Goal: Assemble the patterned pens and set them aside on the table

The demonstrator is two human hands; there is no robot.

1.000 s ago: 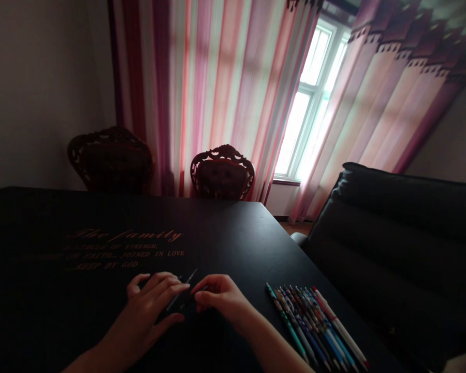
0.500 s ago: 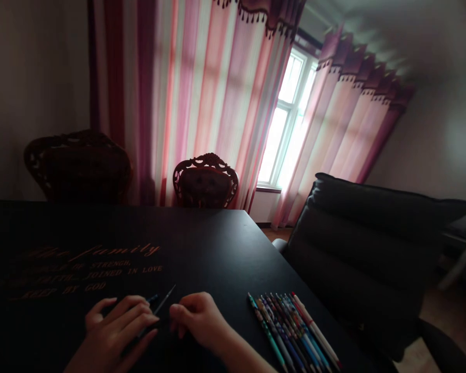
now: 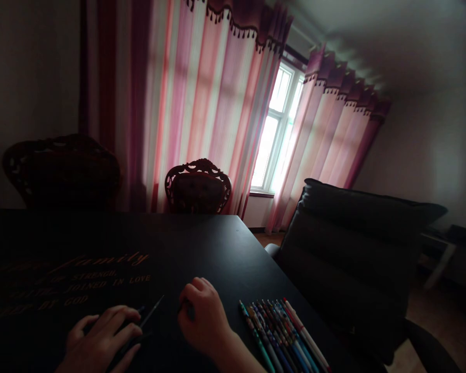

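Note:
My left hand (image 3: 104,336) lies spread over the black table (image 3: 202,243), its fingers apart on top of a few thin dark pens or pen parts. The tip of a slim pen-like piece (image 3: 154,306) sticks out past its fingertips. To the right, my right hand (image 3: 205,316) is curled above the table, fingers closed; a small dark object seems to show in the curl, too dim to name. Beside my right wrist, a row of several pens (image 3: 281,336) in mixed colours lies side by side, with a red and white one (image 3: 306,334) at its right end.
Gold lettering (image 3: 101,274) marks the table at left. Two carved chairs (image 3: 198,186) stand behind the far edge. A dark padded armchair (image 3: 353,259) is beyond the table's right edge. Striped curtains (image 3: 209,93) hang around a bright window (image 3: 270,134).
My right hand has lifted a little and turned, with its fingers curled in more. The whole view has shifted, so the table and pens appear farther left and slightly lower.

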